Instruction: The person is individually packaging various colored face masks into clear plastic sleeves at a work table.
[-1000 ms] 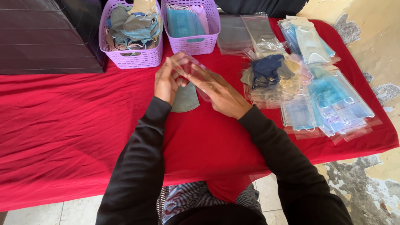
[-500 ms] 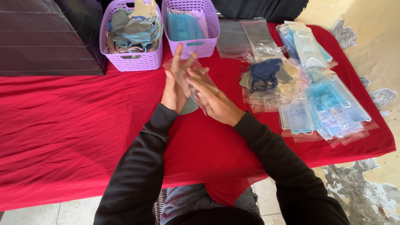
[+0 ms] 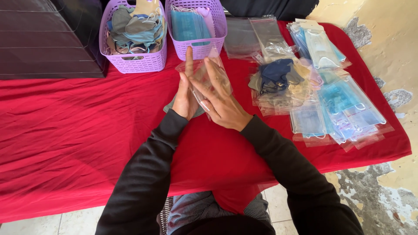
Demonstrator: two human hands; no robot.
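Note:
My left hand [image 3: 185,93] and my right hand [image 3: 219,99] are pressed flat together over the red tablecloth [image 3: 78,126], fingers stretched out. Between the palms is a clear plastic bag [image 3: 208,75], its top edges sticking out above the fingers. A grey face mask [image 3: 170,105] lies on the cloth just under my left hand, mostly hidden by it.
Two lilac baskets stand at the back: one [image 3: 133,61] with grey and blue masks, one [image 3: 196,48] with blue masks. Empty clear bags [image 3: 257,35] lie behind, and piles of bagged masks [image 3: 335,104] fill the right. A dark panel [image 3: 43,39] sits at far left.
Both hands have moved forward and flattened against each other with the clear bag between them; earlier the fingers were curled and fiddling with the bag nearer the mask.

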